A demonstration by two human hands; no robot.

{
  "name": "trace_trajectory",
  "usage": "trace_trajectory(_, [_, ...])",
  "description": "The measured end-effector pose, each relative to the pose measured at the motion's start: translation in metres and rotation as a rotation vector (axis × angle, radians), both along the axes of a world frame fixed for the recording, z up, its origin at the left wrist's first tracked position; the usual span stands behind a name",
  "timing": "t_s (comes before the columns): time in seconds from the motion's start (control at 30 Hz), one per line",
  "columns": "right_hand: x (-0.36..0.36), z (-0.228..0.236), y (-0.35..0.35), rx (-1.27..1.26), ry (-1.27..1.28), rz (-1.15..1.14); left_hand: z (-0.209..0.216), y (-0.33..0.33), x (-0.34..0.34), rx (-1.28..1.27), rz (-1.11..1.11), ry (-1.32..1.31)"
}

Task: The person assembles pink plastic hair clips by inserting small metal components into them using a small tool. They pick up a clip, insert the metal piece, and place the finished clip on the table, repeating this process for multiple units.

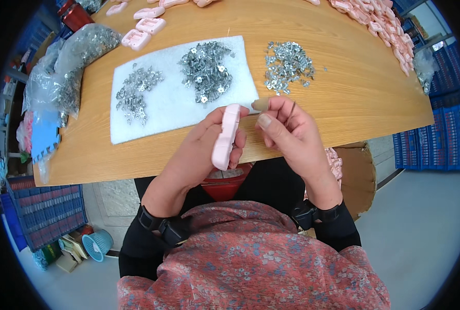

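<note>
Casing [226, 137] in pink sits clasped in the left hand [200, 147]; just right, the right hand [298, 135] half-curls, any hold unclear.

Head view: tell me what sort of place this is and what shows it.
Probably a small-parts assembly workshop: loose metal pieces lie heaped on a wooden table, pink plastic casings are piled at its far right, and a clear plastic bag of metal parts sits at left.

A small-parts workshop
Metal pieces [289, 64] are heaped on the table [343, 106], pink casings [385, 31] piled at its right edge.
</note>
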State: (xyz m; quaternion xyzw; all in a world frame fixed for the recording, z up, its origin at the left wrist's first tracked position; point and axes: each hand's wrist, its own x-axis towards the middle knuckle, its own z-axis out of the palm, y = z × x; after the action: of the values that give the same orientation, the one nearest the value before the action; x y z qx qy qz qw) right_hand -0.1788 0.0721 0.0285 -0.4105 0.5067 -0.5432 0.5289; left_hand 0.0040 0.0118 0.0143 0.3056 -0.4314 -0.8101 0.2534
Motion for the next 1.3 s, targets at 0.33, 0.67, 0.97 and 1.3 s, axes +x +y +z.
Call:
trace_trajectory(0.33, [0.018, -0.015, 0.002, -0.312, 0.466, -0.055, 0.0, -0.003, 0.009, 0.356, -0.014, 0.275])
trace_trajectory(0.67, [0.02, -0.012, 0.006, -0.374, 0.497, -0.031, -0.001, 0.0, 0.008, 0.379, 0.007, 0.255])
trace_trajectory(0.97, [0.02, -0.011, 0.008, -0.622, 0.804, 0.053, 0.0, 0.008, 0.005, 0.114, 0.086, 0.08])
trace_trajectory(1.3, [0.019, -0.008, 0.012, -0.419, 0.685, 0.015, 0.004, 0.015, -0.012, -0.123, 0.183, -0.047])
